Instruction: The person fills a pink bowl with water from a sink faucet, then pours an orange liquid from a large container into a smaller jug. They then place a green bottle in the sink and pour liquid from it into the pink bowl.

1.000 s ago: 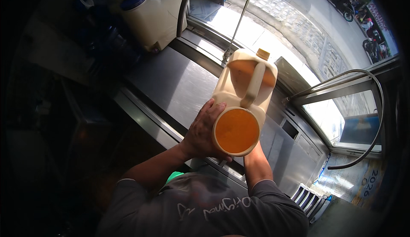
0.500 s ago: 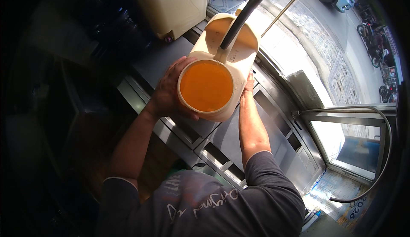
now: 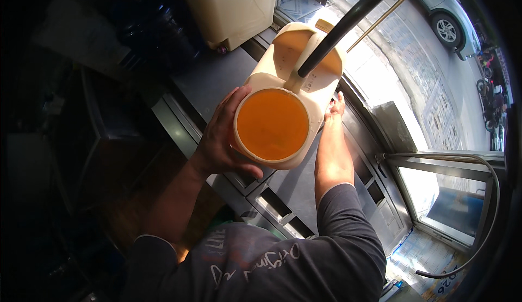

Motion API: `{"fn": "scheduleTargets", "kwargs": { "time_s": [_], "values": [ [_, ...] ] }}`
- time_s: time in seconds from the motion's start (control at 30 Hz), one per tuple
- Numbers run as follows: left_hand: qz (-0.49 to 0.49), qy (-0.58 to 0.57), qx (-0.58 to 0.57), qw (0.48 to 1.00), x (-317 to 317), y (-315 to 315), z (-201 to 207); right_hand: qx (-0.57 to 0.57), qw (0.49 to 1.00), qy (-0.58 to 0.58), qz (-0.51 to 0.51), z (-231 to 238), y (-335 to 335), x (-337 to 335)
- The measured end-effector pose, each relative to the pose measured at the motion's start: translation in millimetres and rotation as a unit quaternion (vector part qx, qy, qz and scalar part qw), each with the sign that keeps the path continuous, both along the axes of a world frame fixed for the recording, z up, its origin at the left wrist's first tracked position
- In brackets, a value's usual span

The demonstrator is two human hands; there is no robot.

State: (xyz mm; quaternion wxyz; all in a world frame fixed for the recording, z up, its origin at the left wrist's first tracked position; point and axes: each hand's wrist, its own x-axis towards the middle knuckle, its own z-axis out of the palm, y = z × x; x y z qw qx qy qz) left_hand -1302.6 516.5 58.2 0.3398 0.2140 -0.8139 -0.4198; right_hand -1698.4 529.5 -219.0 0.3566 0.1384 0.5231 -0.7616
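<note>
A cream plastic jug (image 3: 260,82) with a wide round mouth stands before me, full of orange liquid (image 3: 273,124) almost to its rim. My left hand (image 3: 222,133) is pressed round the jug's left side, thumb spread below the mouth. Against its right side lies my right hand (image 3: 335,106), partly hidden behind the jug, some fingertips showing. A black tube (image 3: 348,22) slants down from above to the jug's moulded handle; I cannot tell whether they touch.
Under the jug runs a grey metal counter (image 3: 296,188) with rectangular slots. A larger cream container (image 3: 234,8) with a blue lid stands far left, near dark blue bottles (image 3: 155,35). A thin hose (image 3: 497,193) curves at the right. Beyond the opening, a car (image 3: 448,16) is on the street.
The jug and both hands sit slightly lower and farther right in the picture. My left thumb is spread more. The car outside shows larger and farther into view.
</note>
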Motion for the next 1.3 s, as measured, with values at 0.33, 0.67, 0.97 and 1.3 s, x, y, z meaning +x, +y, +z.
{"fn": "scheduleTargets", "kwargs": {
  "time_s": [0.33, 0.67, 0.97, 1.3],
  "values": [
    [-0.013, 0.004, -0.104, 0.995, -3.4, -21.3, -0.8, 0.028, 0.992, 0.102, 0.071, -29.7, -6.6, -16.9],
    [-0.010, 0.006, -0.077, 0.997, -2.4, -18.9, -4.4, 0.147, 0.922, 0.320, 0.163, 13.4, -12.0, 6.4],
    [-0.019, 0.017, -0.110, 0.994, 1.4, -23.6, -3.8, -0.042, 0.961, 0.177, 0.208, 76.8, 116.2, 220.7],
    [-0.074, -0.009, -0.040, 0.996, 16.1, -45.1, -5.2, 0.001, 0.987, 0.097, 0.130, 99.9, 98.7, 253.7]
  ]
}}
